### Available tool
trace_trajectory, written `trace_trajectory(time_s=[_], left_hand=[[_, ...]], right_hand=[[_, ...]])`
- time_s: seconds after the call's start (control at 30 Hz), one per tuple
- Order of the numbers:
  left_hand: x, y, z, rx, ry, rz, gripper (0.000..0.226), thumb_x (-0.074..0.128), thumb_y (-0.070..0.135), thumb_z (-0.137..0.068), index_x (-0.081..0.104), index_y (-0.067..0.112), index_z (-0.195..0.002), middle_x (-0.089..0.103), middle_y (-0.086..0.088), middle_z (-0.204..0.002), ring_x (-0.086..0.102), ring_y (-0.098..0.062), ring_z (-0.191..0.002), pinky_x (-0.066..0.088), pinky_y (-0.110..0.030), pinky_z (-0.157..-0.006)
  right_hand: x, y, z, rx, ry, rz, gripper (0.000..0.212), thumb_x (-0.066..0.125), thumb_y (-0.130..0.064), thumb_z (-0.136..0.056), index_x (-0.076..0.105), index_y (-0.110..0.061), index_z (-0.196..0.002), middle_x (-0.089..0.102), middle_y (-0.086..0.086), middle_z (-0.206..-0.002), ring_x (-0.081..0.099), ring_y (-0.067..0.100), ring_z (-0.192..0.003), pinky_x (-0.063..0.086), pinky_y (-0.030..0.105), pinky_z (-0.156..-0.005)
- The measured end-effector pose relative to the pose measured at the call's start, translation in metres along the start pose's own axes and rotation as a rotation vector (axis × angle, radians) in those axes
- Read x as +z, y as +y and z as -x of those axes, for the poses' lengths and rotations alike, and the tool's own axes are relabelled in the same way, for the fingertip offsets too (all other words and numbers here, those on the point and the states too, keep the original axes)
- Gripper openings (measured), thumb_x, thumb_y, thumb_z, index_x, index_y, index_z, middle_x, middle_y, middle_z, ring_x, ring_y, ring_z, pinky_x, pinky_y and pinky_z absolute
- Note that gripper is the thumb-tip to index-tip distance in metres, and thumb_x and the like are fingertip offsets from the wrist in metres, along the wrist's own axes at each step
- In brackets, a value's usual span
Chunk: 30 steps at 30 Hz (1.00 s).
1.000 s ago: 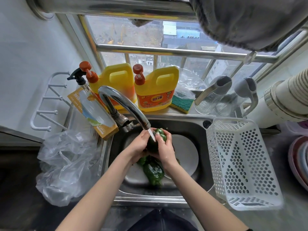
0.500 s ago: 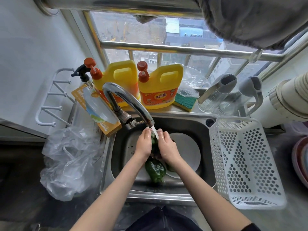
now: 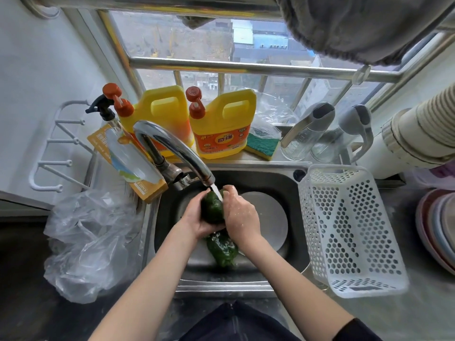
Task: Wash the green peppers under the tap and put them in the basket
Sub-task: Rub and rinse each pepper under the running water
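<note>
A dark green pepper (image 3: 211, 209) sits between both palms over the steel sink (image 3: 283, 178), right under the running stream from the curved tap (image 3: 172, 148). My left hand (image 3: 194, 219) cups it from below and the left. My right hand (image 3: 240, 214) presses on it from the right. A second wet green pepper (image 3: 221, 249) lies on the sink floor below my hands. The white perforated basket (image 3: 344, 230) stands on the counter just right of the sink, with nothing visible inside.
Two yellow detergent jugs (image 3: 221, 124) and a spray bottle (image 3: 118, 141) line the sill behind the tap, with a sponge (image 3: 262, 146) and glass jars (image 3: 307, 134). A crumpled clear plastic bag (image 3: 91, 239) lies left of the sink. A round plate (image 3: 268, 217) rests in the sink. Stacked bowls (image 3: 440, 227) sit far right.
Both hands have kept turning and rubbing the pepper under the stream; it now shows more between the palms. The pepper on the sink floor has stayed put.
</note>
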<state>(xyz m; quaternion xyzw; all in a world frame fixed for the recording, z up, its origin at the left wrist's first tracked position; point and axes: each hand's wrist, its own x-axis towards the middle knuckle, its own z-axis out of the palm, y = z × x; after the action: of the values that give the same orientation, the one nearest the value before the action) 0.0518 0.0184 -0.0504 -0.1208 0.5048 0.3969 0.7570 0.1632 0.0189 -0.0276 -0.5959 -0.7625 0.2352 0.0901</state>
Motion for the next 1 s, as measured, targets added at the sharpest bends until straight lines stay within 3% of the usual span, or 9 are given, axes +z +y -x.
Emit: trace_trajectory(time_s=[0.17,0.3,0.4,0.5,0.6,0.73,0.83,0.93,1.0], left_hand=[[0.004,0.005,-0.002,0.092,-0.061,0.121,0.032,0.040,0.036,-0.098,0.067,0.019,-0.096,0.074,-0.016,-0.087,0.062,-0.033,-0.092,0.055,-0.047,-0.073],[0.015,0.003,0.000,0.323,-0.127,0.149,0.028,0.035,0.026,-0.102,0.061,0.023,-0.111,0.064,-0.005,-0.105,0.062,-0.022,-0.094,0.054,-0.037,-0.076],[0.025,0.001,0.002,0.487,-0.125,-0.020,0.035,0.042,0.014,-0.101,0.043,0.028,-0.133,0.061,-0.003,-0.121,0.062,-0.014,-0.099,0.051,-0.034,-0.085],[0.031,-0.002,-0.002,0.449,-0.070,-0.180,0.046,0.053,0.018,-0.096,0.041,0.030,-0.139,0.056,-0.006,-0.127,0.059,-0.020,-0.102,0.049,-0.038,-0.083],[0.030,-0.006,0.009,0.174,-0.183,-0.248,0.042,0.052,0.050,-0.086,0.074,0.014,-0.088,0.065,-0.015,-0.085,0.052,-0.030,-0.074,0.041,-0.034,-0.054],[0.029,-0.011,0.006,0.242,-0.136,-0.112,0.032,0.051,0.038,-0.094,0.067,0.012,-0.102,0.069,-0.013,-0.099,0.063,-0.028,-0.091,0.052,-0.040,-0.076],[0.031,-0.015,0.002,0.396,0.004,-0.280,0.012,0.052,0.027,-0.095,0.061,0.023,-0.102,0.067,-0.003,-0.096,0.062,-0.022,-0.092,0.053,-0.037,-0.073],[0.033,-0.023,0.004,0.444,0.083,-0.368,0.023,0.052,0.032,-0.095,0.064,0.017,-0.108,0.069,-0.003,-0.093,0.066,-0.022,-0.089,0.054,-0.032,-0.066],[0.036,-0.028,0.007,0.612,0.208,-0.533,0.034,0.047,0.037,-0.098,0.066,0.011,-0.107,0.069,-0.007,-0.096,0.065,-0.027,-0.096,0.051,-0.036,-0.077]], right_hand=[[0.006,0.007,-0.009,0.200,-0.053,-0.616,0.031,0.043,-0.027,-0.100,0.047,-0.020,-0.131,0.063,0.008,-0.119,0.060,0.026,-0.109,0.044,0.027,-0.081],[0.020,0.006,0.002,0.309,-0.143,-0.823,0.079,0.069,-0.050,-0.073,0.026,-0.032,-0.136,0.044,0.004,-0.132,0.046,0.018,-0.122,0.043,0.037,-0.103],[0.019,0.021,0.000,0.441,-0.112,-1.028,0.067,0.075,-0.052,-0.070,0.035,-0.028,-0.118,0.059,0.002,-0.117,0.062,0.014,-0.103,0.055,0.038,-0.090],[0.011,0.027,-0.002,0.416,-0.091,-1.026,0.047,0.057,-0.061,-0.083,0.044,-0.025,-0.111,0.063,-0.003,-0.094,0.063,0.010,-0.078,0.053,0.024,-0.068],[0.009,0.021,-0.002,0.424,-0.124,-1.030,0.048,0.037,-0.064,-0.089,0.046,-0.019,-0.105,0.056,0.005,-0.065,0.049,0.010,-0.041,0.040,0.024,-0.041],[0.006,0.027,-0.006,0.408,0.059,-0.752,0.032,0.032,-0.032,-0.103,0.053,-0.010,-0.115,0.060,0.007,-0.090,0.060,0.022,-0.081,0.043,0.031,-0.070],[0.005,0.027,-0.011,0.183,0.201,-0.570,0.029,0.041,-0.029,-0.096,0.051,-0.012,-0.118,0.060,0.007,-0.107,0.055,0.024,-0.100,0.038,0.029,-0.082],[0.009,0.014,-0.017,0.086,0.050,-0.687,0.036,0.044,-0.046,-0.091,0.060,-0.023,-0.112,0.063,-0.001,-0.109,0.058,0.011,-0.100,0.044,0.021,-0.083],[0.013,0.009,-0.013,0.123,0.137,-0.726,0.030,0.045,-0.045,-0.091,0.064,-0.022,-0.092,0.068,-0.002,-0.089,0.061,0.005,-0.082,0.047,0.023,-0.069]])
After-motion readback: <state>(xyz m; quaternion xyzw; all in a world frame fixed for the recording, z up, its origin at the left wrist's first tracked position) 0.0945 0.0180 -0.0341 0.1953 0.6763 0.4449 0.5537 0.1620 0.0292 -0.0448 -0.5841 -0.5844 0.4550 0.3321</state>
